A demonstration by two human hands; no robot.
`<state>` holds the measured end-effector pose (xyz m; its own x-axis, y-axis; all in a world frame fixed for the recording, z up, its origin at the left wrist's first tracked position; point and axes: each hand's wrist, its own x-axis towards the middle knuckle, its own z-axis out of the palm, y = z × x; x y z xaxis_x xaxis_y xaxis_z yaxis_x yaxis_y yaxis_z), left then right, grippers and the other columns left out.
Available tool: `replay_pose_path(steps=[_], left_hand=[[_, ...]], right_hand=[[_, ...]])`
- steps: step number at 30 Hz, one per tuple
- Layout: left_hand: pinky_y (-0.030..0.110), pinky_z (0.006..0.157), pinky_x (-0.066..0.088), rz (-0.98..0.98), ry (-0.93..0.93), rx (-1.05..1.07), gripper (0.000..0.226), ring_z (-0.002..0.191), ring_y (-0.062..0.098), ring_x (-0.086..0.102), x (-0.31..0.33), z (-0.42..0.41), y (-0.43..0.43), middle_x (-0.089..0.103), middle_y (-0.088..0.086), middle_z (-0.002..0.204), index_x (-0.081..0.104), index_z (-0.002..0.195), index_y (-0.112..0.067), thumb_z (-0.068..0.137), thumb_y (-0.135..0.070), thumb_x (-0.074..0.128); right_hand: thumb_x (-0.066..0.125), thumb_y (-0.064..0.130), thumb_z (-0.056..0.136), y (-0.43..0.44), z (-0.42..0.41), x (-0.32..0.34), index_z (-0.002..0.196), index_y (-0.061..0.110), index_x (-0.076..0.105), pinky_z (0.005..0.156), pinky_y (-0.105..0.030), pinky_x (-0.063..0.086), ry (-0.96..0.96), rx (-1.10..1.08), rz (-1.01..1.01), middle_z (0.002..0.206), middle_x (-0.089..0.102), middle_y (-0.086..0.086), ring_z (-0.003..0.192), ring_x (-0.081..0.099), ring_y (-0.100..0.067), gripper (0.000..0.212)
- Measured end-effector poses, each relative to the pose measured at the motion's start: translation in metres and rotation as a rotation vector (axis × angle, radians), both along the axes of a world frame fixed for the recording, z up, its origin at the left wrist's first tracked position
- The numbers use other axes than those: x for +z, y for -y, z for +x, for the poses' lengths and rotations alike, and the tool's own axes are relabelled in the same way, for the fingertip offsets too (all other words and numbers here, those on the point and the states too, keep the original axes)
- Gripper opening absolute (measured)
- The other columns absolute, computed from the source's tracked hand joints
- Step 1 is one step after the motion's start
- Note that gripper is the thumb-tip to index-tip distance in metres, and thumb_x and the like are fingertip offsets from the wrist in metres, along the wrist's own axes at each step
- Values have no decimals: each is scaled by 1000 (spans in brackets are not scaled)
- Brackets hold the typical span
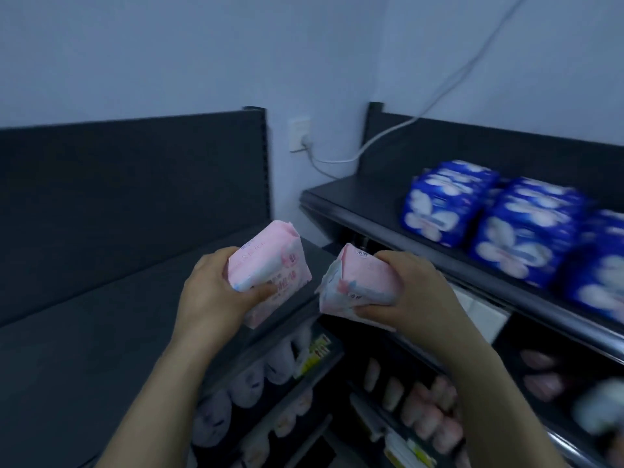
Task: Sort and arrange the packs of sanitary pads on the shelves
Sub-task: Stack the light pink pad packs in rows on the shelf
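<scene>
In the head view, the wall socket (299, 135) in the corner serves as the mark. Below it and to its left, the left hand (209, 298) curls fingers and thumb round a pink pack (270, 265), held tilted in the air. Below the socket to its right, the right hand (415, 292) grips a second pink pack (358, 285) likewise, and the two packs are near each other but apart. Right of the socket, blue packs (506, 224) stand in rows on the top shelf (364, 197), so that part looks sorted. Far below the socket, lower shelves (297, 388) carry pale packs (248, 383), blurred. Neither held pack is shelved yet; placing them seems to be what remains.
</scene>
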<state>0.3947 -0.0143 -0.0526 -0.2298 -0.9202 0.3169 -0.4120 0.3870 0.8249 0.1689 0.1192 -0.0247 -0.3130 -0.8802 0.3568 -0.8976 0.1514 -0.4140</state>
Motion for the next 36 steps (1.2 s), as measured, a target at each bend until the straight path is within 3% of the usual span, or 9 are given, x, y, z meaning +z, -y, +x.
replay_pose_path(steps=[5,8,11,13,16,21,26,30,36], left_hand=[[22,71,41,-61,24,-284,47,89,6,53,5,-66,-50,54,-10,102,58,106,-31,68,-36,85],[9,65,37,-82,15,-430,42,83,-2,52,9,-106,-89,54,-16,94,59,98,-30,66,-30,87],[5,65,38,-105,-12,-579,42,80,-5,55,12,-150,-135,59,-17,87,58,88,-37,63,-25,89],[9,68,43,-105,-13,-681,40,81,-6,58,13,-181,-172,63,-13,85,61,86,-35,61,-31,91],[34,71,48,-125,29,-810,49,86,16,61,10,-230,-237,66,-5,91,66,96,-21,57,-46,85],[18,73,42,-43,-27,-951,52,91,10,57,3,-299,-364,60,-8,98,64,101,-27,57,-36,90],[35,85,46,1,-52,-1101,53,100,15,57,1,-358,-488,57,-7,111,62,114,-31,67,-32,87],[30,75,44,-14,-88,-1259,41,96,8,57,-3,-395,-581,60,-10,106,63,107,-36,71,-34,82],[29,81,39,-51,-64,-1404,59,104,11,52,-1,-444,-700,55,-7,117,59,125,-30,71,-39,82]], right_hand=[[75,51,54,-95,-34,2,96,32,58,78,-43,47,10,-231,13,94,59,7,92,55,-22,49],[73,56,51,-159,-53,-2,101,30,59,78,-43,47,-2,-373,-8,95,60,5,92,55,-24,57],[80,52,51,-229,-71,-6,104,28,60,79,-42,47,-20,-506,-7,96,62,3,93,56,-25,62],[81,52,51,-280,-79,-5,109,31,60,83,-41,46,-18,-598,-7,101,63,5,96,56,-22,65],[87,44,55,-361,-91,-2,115,29,59,84,-38,44,-14,-738,-1,105,61,5,100,54,-21,68],[86,42,59,-500,-112,0,117,28,56,84,-38,42,3,-909,14,101,55,8,101,50,-20,66],[86,42,58,-627,-126,-1,117,26,58,79,-34,41,-53,-1064,17,99,54,8,99,50,-20,68],[85,43,53,-723,-132,0,115,26,59,81,-37,44,-92,-1192,12,100,59,4,97,54,-22,69],[86,38,56,-831,-129,2,115,25,61,80,-35,41,-125,-1396,6,97,59,3,95,52,-23,65]])
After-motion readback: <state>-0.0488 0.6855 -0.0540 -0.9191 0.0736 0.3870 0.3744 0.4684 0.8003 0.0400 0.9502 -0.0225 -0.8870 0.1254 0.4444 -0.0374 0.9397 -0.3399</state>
